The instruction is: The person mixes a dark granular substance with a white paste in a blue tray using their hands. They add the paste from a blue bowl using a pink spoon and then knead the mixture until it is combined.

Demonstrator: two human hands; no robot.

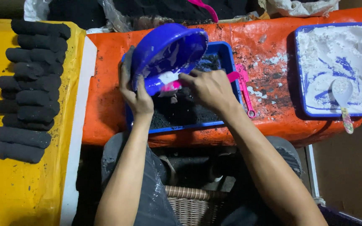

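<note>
Tilting on edge over the blue rectangular plastic tray (230,62) of black powder, the round blue plastic bowl (166,52) shows its inside, smeared with white paste. The left hand (135,94) is closed on the bowl's near-left rim, fingers behind, thumb in front. The right hand (208,88) pinches a pink plastic scraper (232,76), its tip against the bowl's lower lip. The bowl looks light and stiff, probably slick where paste coats it; the dry outer rim seems the surest place to hold. A pink measuring spoon (245,90) lies just right of the tray on the orange tarpaulin (105,83). Far right sits a blue tray of white powder (336,62) with a pale plastic spoon (342,98). Left, dark grey rolled logs (30,83) lie stacked on a yellow sheet (13,188).
</note>
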